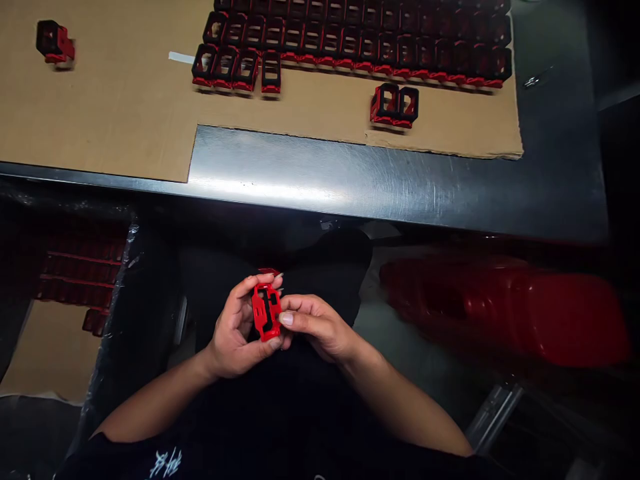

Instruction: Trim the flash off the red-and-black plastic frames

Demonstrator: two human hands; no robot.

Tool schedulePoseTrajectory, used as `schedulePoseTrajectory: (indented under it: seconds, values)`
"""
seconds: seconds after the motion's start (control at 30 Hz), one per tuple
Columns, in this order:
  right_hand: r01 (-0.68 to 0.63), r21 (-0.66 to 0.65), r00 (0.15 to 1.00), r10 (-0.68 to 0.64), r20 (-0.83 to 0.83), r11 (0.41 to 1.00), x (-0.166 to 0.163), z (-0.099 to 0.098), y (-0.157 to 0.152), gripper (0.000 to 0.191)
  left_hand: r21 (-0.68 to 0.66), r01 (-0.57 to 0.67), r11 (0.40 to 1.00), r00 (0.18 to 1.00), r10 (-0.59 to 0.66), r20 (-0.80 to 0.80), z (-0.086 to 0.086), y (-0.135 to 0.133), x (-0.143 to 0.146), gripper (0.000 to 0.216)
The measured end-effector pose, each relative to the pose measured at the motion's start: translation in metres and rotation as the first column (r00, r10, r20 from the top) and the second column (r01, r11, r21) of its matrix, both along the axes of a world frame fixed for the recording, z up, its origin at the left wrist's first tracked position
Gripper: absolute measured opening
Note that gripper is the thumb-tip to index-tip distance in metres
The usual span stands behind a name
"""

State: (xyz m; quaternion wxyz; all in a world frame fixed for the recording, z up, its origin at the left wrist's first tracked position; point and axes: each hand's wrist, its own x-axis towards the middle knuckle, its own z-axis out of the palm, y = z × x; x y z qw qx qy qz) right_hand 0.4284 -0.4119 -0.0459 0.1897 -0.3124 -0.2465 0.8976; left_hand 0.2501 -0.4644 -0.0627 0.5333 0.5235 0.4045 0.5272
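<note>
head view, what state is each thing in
Red part, held, not set down
Left hand, curled around red part
Right hand, pinching red part
Lone part, set down apart
Paired parts, side by side
Rowed parts, lined up
Cardboard, flat on metal table
Red object at right, blurred, state unclear

Table edge (280,203) between hands (323,327) and frame rows (373,41); bare steel (320,170) passable; two frames (393,107) stand nearer.

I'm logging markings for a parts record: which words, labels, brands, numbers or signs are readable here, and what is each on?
No text is legible.
White lettering on the dark shirt: too blurred to read.
Held red-and-black frame: no readable marking.
White strip on the cardboard: none readable.
</note>
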Motion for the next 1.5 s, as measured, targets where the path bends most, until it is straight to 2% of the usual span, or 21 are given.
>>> schedulePoseTrajectory:
  seconds: [0.17, 0.3, 0.43, 0.63, 0.9, 1.03, 1.33, 1.43, 1.5]
  values:
    - [0.042, -0.017, 0.999, -0.042, 0.0, 0.999, -0.003, 0.0, -0.003, 0.03, -0.103, 0.072, 0.992, 0.991, -0.059, 0.123, -0.001, 0.0, -0.002, 0.077]
    - [0.066, -0.014, 0.998, -0.066, 0.024, 0.998, -0.005, 0.0, -0.003, 0.034, -0.198, 0.106, 0.974, 0.957, -0.046, 0.286, -0.001, 0.0, -0.001, 0.077]
    - [0.069, -0.015, 0.997, -0.068, 0.035, 0.998, -0.007, 0.0, -0.005, 0.035, -0.218, 0.118, 0.969, 0.936, -0.035, 0.351, -0.002, 0.0, 0.001, 0.078]
    - [0.091, -0.005, 0.995, -0.091, 0.042, 0.996, -0.008, -0.002, -0.007, 0.035, -0.204, 0.117, 0.972, 0.946, -0.047, 0.322, -0.004, -0.002, 0.0, 0.079]
    - [0.128, 0.094, 0.987, -0.136, 0.081, 0.987, -0.005, -0.005, -0.009, 0.028, -0.121, 0.061, 0.991, 0.988, -0.043, 0.15, -0.009, -0.004, -0.004, 0.085]
    - [0.138, 0.104, 0.986, -0.146, 0.074, 0.985, -0.007, -0.006, -0.008, 0.028, -0.114, 0.029, 0.993, 0.997, -0.02, 0.081, -0.011, -0.004, -0.006, 0.086]
    - [0.107, 0.118, 0.988, -0.118, 0.097, 0.987, -0.015, -0.011, -0.006, 0.03, -0.145, -0.031, 0.989, 0.982, 0.058, 0.182, -0.016, -0.007, -0.008, 0.086]
    - [0.087, 0.107, 0.988, -0.099, 0.117, 0.99, -0.016, -0.014, -0.006, 0.029, -0.149, -0.087, 0.985, 0.974, 0.116, 0.197, -0.014, -0.009, -0.012, 0.086]
    - [0.083, 0.087, 0.98, -0.097, 0.172, 0.993, -0.016, -0.016, -0.005, 0.029, -0.128, -0.156, 0.979, 0.969, 0.177, 0.174, -0.013, -0.011, -0.026, 0.082]
